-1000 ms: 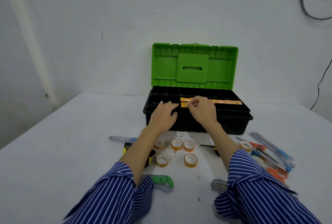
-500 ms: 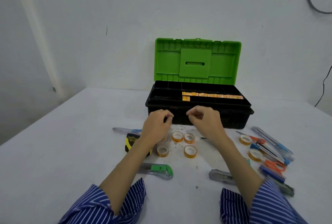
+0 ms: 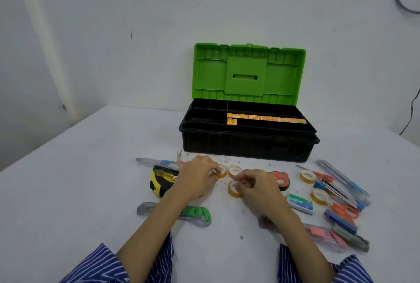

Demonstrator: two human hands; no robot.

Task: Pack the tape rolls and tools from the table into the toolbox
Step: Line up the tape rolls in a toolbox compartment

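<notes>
The black toolbox (image 3: 247,146) stands open at the back of the table, its green lid (image 3: 248,73) upright and orange strips (image 3: 266,118) lying in its tray. In front of it lie small yellow tape rolls. My left hand (image 3: 196,177) pinches one tape roll (image 3: 222,171) with curled fingers. My right hand (image 3: 259,185) pinches the rim of another tape roll (image 3: 234,189). A third roll (image 3: 234,171) lies free between the two hands.
A yellow-black tape measure (image 3: 162,179) and a blue cutter (image 3: 154,162) lie at the left, a green utility knife (image 3: 195,213) under my left forearm. On the right lie orange scissors (image 3: 280,178), a staple box (image 3: 300,203), more tape rolls (image 3: 307,176), cutters and pens (image 3: 343,179).
Both hands came back from the toolbox tray down to the table in front of it and took hold of tape rolls. The view tilted down a little.
</notes>
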